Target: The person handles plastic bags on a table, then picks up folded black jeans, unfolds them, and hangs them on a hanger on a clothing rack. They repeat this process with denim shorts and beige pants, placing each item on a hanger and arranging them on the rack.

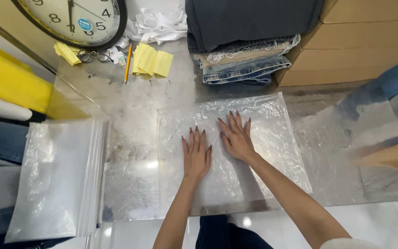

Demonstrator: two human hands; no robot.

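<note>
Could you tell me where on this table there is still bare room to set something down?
Bare patches: between the stack of bags and the flat clear bag, and right of that bag below the boxes. Both hands press that bag. The far edge is crowded: clock, glasses, pencil, yellow notes, folded jeans.

I see the wall clock (72, 18) cropped by the top edge; the folded jeans (245, 69) sit half-hidden beneath a dark cloth (249, 18).

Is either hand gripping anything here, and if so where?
Nothing is gripped. The left hand and right hand lie flat, fingers spread, palms down on the middle of the clear plastic bag.
</note>
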